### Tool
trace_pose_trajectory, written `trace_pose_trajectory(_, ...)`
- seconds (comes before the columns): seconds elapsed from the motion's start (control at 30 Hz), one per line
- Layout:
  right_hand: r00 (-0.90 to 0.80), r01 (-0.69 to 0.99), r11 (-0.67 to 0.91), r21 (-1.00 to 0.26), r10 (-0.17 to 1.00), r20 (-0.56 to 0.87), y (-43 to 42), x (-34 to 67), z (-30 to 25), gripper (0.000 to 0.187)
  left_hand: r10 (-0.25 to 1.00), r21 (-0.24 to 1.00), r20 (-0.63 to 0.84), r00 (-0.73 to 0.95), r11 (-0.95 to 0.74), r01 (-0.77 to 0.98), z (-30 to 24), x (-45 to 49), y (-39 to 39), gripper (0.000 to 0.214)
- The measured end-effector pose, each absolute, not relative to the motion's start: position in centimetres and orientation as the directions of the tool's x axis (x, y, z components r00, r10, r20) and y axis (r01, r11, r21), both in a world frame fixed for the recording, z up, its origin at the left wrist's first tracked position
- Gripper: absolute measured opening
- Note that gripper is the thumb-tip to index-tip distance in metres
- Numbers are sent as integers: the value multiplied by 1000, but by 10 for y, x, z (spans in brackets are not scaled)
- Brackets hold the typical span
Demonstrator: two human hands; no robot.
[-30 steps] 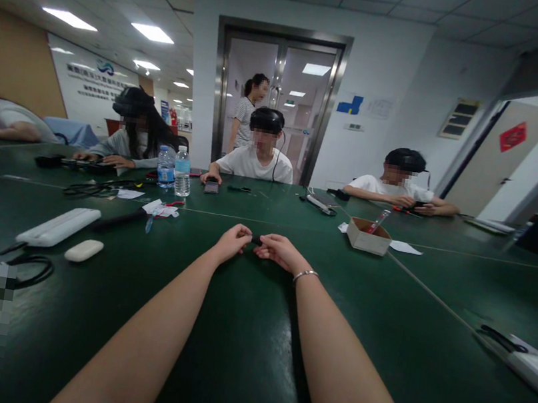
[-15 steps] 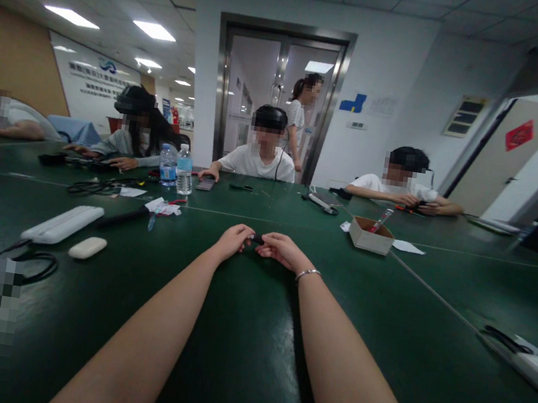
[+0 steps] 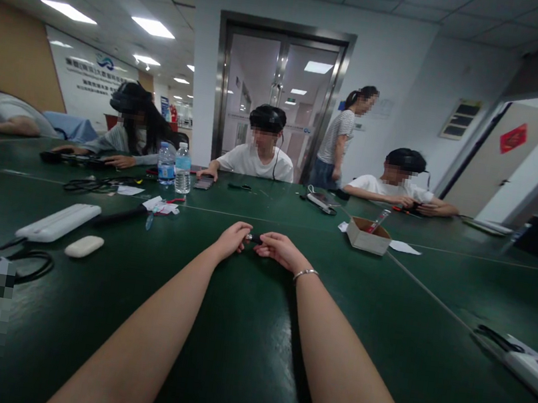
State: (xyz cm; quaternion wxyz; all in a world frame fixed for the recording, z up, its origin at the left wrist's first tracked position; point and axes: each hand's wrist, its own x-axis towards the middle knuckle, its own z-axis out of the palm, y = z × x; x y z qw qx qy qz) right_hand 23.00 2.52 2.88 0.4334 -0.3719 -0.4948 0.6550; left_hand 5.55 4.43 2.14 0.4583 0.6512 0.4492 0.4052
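Observation:
Above the green table, my left hand (image 3: 231, 240) and my right hand (image 3: 282, 250) face each other, close together. Between their fingertips is a small black object with a shiny silver end (image 3: 255, 238); its exact kind is too small to make out. The left fingers are closed at the silver end, while the right thumb and fingers pinch the black end. Parts of it are hidden by the fingers. A silver bracelet (image 3: 306, 274) circles my right wrist.
On the green table (image 3: 249, 333) are a small box (image 3: 367, 238), two water bottles (image 3: 183, 172), a white power strip (image 3: 59, 222), a white oval case (image 3: 84, 246) and black cables (image 3: 37, 266). Another white device (image 3: 537, 369) lies right. Several people sit around the table.
My hands keep nearly the same place and hold on the small object; a little more of its silver end shows. Behind the table, a walking person has moved right, past the door.

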Motion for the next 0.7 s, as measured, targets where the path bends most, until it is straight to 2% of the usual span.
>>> trace_pose_trajectory(0.4, -321, -191, -145, -971, 944, -78, 21, 227, 34, 8, 946, 954, 131, 295, -201, 222, 24, 54, 40, 27)
trace_pose_trajectory(0.6, -317, -194, -151, -969, 945, -84, 21, 227, 34, 8, 934, 942, 143, 326, -229, 244, 18, 53, 46, 34)
trace_pose_trajectory(0.7, -304, -195, -155, -968, 948, -91, 21, 227, 34, 6, 937, 942, 138, 321, -224, 250, 17, 53, 49, 29)
